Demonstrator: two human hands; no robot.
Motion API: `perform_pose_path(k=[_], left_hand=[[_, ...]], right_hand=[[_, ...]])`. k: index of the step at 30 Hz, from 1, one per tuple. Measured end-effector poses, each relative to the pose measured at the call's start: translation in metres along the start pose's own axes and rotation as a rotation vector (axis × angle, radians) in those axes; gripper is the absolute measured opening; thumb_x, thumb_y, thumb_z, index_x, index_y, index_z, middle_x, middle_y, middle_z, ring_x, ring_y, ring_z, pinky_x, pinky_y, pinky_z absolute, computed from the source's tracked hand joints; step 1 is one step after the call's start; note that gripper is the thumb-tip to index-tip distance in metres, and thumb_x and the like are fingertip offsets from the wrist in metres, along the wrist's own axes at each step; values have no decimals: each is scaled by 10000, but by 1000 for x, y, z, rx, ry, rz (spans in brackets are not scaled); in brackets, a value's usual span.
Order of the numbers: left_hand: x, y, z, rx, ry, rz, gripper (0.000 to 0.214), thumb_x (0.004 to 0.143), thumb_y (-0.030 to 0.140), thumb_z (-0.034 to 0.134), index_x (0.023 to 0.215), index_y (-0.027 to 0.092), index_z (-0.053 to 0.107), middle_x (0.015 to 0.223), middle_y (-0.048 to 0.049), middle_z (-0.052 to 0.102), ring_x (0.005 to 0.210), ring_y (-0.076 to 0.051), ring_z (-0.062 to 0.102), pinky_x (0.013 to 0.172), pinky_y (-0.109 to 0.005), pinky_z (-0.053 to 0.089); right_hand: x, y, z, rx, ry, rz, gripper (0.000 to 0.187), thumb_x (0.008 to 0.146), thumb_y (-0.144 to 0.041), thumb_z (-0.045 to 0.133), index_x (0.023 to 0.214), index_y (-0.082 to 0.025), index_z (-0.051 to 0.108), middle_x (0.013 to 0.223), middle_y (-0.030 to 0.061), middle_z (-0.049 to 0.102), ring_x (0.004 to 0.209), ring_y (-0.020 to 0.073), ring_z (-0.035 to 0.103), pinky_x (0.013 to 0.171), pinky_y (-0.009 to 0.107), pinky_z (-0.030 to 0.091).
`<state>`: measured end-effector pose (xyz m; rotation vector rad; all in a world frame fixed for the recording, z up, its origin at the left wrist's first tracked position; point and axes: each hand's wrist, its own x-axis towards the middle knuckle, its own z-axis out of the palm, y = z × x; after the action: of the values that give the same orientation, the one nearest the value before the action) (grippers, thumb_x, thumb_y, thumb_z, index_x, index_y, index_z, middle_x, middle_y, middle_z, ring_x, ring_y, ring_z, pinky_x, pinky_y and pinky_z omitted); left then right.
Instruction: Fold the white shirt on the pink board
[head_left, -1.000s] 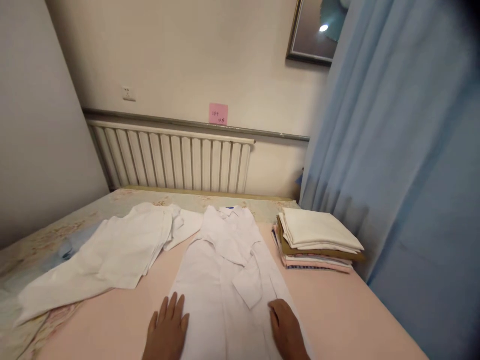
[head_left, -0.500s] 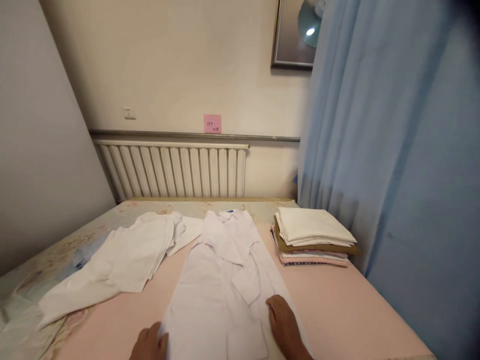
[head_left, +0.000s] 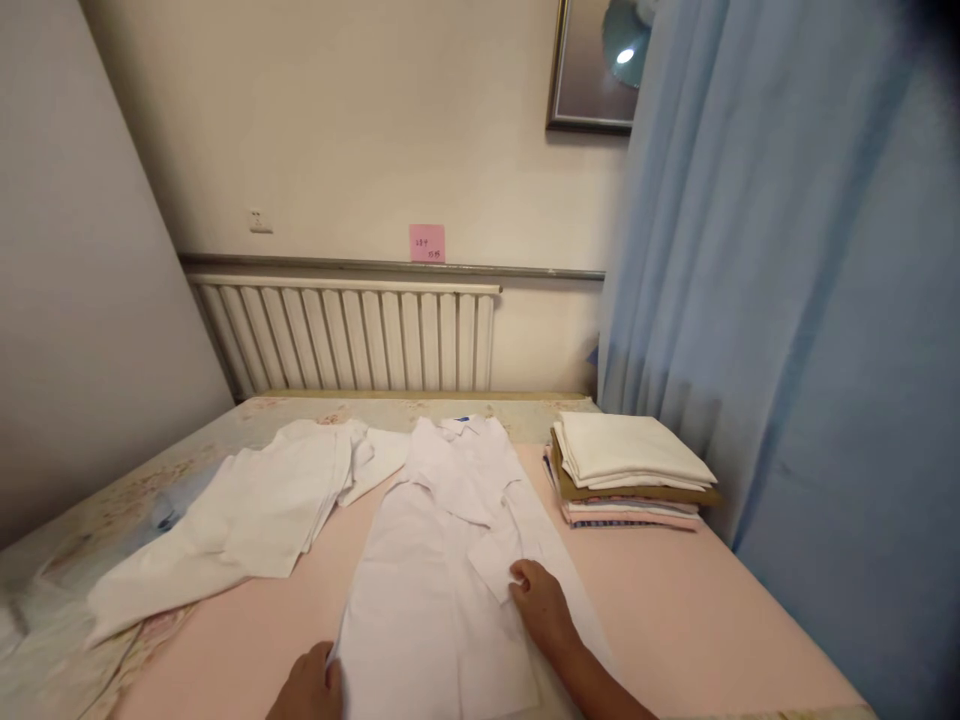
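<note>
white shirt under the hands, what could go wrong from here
1. The right hand rests by the folded-in sleeve of the white shirt; a sideways slide could drag that sleeve out of place or crease it.
2. The left hand is at the shirt's lower left edge; a pull there might skew it on the pink sheet.
3. The loose white garment reaches the shirt's shoulder and could get caught up.

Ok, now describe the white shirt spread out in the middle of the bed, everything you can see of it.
The white shirt looks like thin woven cotton. It lies flat and lengthwise on the pink sheet, with its collar at the far end showing a small blue label. A sleeve is folded across the body. The right hand rests on that sleeve, and the left hand touches the near left edge.
</note>
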<state>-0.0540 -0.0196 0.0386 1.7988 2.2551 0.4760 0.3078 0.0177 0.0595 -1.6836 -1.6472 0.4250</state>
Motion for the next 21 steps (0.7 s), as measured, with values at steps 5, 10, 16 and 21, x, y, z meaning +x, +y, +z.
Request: perform_pose_path(k=[5, 10, 16, 21], left_hand=[[-3, 5, -4, 5, 2, -26, 292, 898, 311, 291, 1027, 219, 537, 1005, -85, 628, 992, -246, 611, 882, -376, 425], [-4, 7, -5, 17, -13, -30, 309, 903, 310, 270, 1041, 212, 529, 1019, -92, 616, 988, -255, 606, 877, -395, 419], [-6, 10, -7, 21, -20, -39, 343, 912, 318, 262, 1108, 193, 513, 1060, -104, 606, 1006, -264, 597, 878, -405, 414], [-6, 12, -10, 20, -34, -49, 323, 910, 307, 281, 1075, 196, 535, 1044, -104, 614, 991, -266, 600, 864, -406, 416]], right_hand=[[-1, -14, 20, -243, -57, -217, 413, 762, -210, 563, 1172, -174, 597, 1137, 112, 623, 1078, 273, 545, 946, 378, 408], [4, -24, 27, -406, -91, -170, 257, 775, -248, 593, 1025, -192, 612, 1028, 101, 614, 976, 271, 546, 865, 381, 424], [21, -21, 33, 7, -19, 96, 73, 711, -132, 534, 710, -195, 570, 907, 82, 637, 943, 224, 564, 878, 321, 400], [45, 4, 14, 259, 117, 366, 70, 671, -194, 501, 655, -194, 569, 608, 28, 597, 637, 197, 577, 592, 273, 416]])
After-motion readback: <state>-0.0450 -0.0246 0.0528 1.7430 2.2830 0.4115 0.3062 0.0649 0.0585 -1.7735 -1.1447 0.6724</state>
